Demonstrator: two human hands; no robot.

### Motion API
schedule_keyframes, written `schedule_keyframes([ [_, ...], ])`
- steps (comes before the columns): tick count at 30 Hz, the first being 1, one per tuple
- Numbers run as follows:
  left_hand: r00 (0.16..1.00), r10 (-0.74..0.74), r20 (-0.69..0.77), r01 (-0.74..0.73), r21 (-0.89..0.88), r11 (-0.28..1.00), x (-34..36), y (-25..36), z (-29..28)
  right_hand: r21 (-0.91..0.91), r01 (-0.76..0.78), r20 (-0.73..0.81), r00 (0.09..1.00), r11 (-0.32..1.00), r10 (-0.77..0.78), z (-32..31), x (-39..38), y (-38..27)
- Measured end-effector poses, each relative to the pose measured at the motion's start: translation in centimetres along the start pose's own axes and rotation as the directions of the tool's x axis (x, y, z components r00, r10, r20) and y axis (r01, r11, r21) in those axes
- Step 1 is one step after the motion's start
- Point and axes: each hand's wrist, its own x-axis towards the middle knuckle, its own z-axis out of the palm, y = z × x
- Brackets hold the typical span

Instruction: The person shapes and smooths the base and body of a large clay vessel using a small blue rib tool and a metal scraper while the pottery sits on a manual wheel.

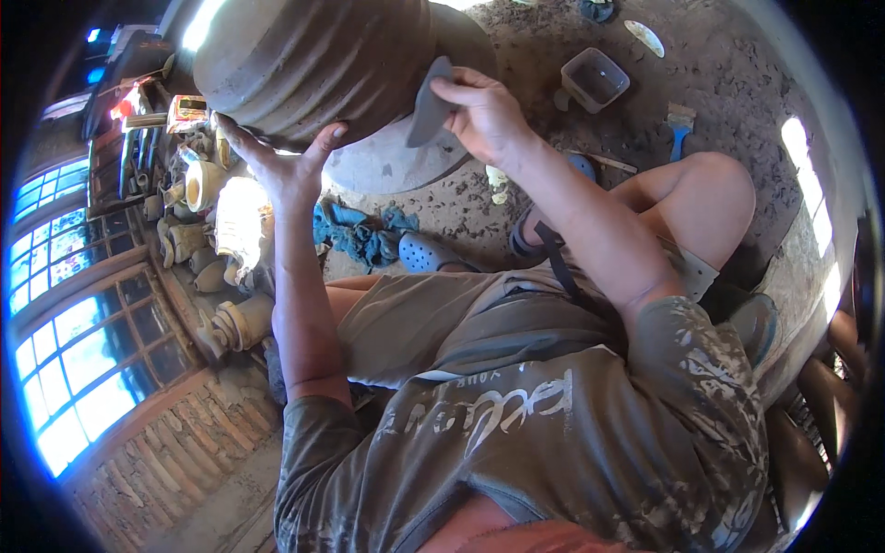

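A large brown clay pot [313,64] with wavy ridges round its wall stands in front of me on a round grey wheel head [387,164]. My left hand [284,166] rests against the near left side of the pot, thumb and fingers spread wide; some fingertips are hidden by the wall. In my right hand [484,115] is a flat grey potter's rib [429,109], pinched between thumb and fingers. Its edge lies close to the pot's right side; whether it touches, I cannot tell.
A plastic tub [596,80] and a blue-handled brush [680,134] lie on the clay-strewn ground to the right. Blue rags [355,230] sit beside my blue clog [429,253]. Several clay pots [205,184] crowd the left, near the windows [83,369].
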Motion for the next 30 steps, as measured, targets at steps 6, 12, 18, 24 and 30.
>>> schedule_keyframes([
  [6, 0.991, -0.084, -0.106, 0.065, -0.167, 0.984, 0.8, -0.2, -1.9, -0.720, 0.053, -0.029, 0.994, 0.692, -0.107, -4.2, -1.7, -2.0],
  [12, 0.999, -0.035, 0.033, 0.040, -0.175, 0.984, 1.5, -0.5, -1.4, -0.784, 0.250, 0.221, 0.968, 0.568, -0.121, 0.0, -2.0, -3.2],
  [18, 0.999, -0.043, 0.017, 0.046, -0.189, 0.981, 1.4, -0.2, -1.1, -0.743, 0.545, 0.491, 0.838, 0.388, -0.237, -1.2, -4.3, -1.7],
  [24, 0.997, -0.071, 0.009, 0.071, -0.167, 0.983, 0.9, 0.8, -0.9, -0.880, 0.404, 0.365, 0.911, 0.249, -0.190, -0.4, -1.0, -3.7],
  [30, 0.994, -0.110, -0.001, 0.108, -0.158, 0.982, 0.5, 0.7, -0.7, -0.879, 0.476, 0.475, 0.878, 0.007, -0.060, 0.6, -5.1, 0.4],
])
